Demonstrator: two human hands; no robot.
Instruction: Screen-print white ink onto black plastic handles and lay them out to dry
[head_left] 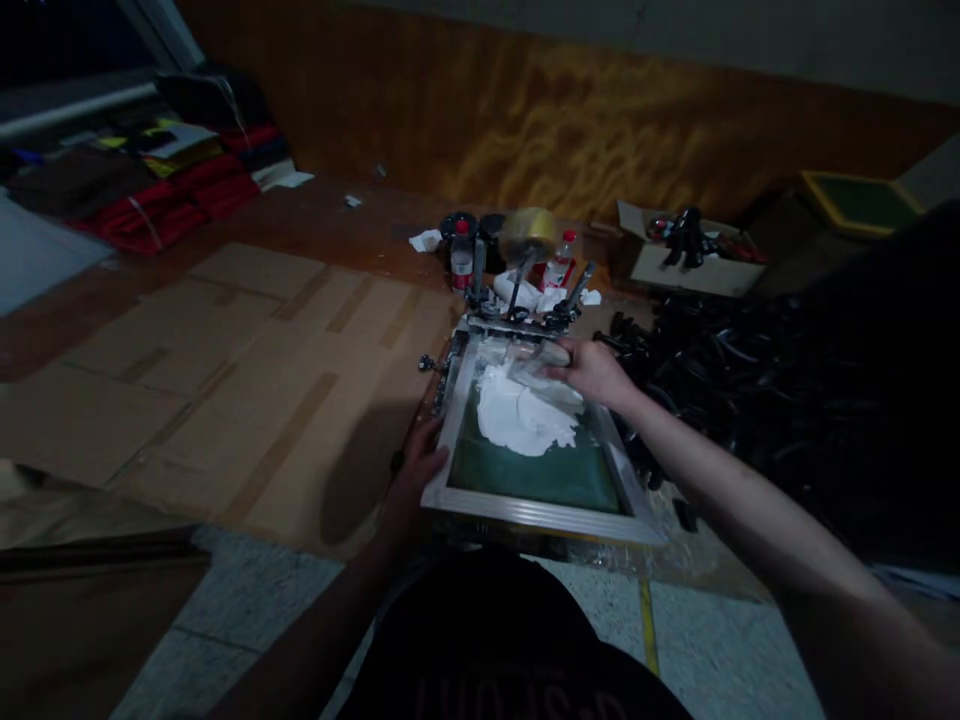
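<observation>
A silk-screen frame (540, 510) with a silver metal rim and green mesh lies in front of me, its far end at a black clamp. Thick white ink (517, 415) is spread over the far and middle mesh. My right hand (596, 372) is closed around a squeegee (536, 368), smeared by motion and touching the ink near the frame's far end. At the frame's left rim is my left hand (418, 468), dim, its thumb against the metal and its fingers curled at the edge, partly hidden.
Flat cardboard (285, 400) covers the table on the left. A heap of black parts (712, 370) lies on the right, below an open carton (694, 265). Bottles (462, 262) and a tape roll (527, 232) stand behind the clamp. Red folded cloth (180, 205) sits far left.
</observation>
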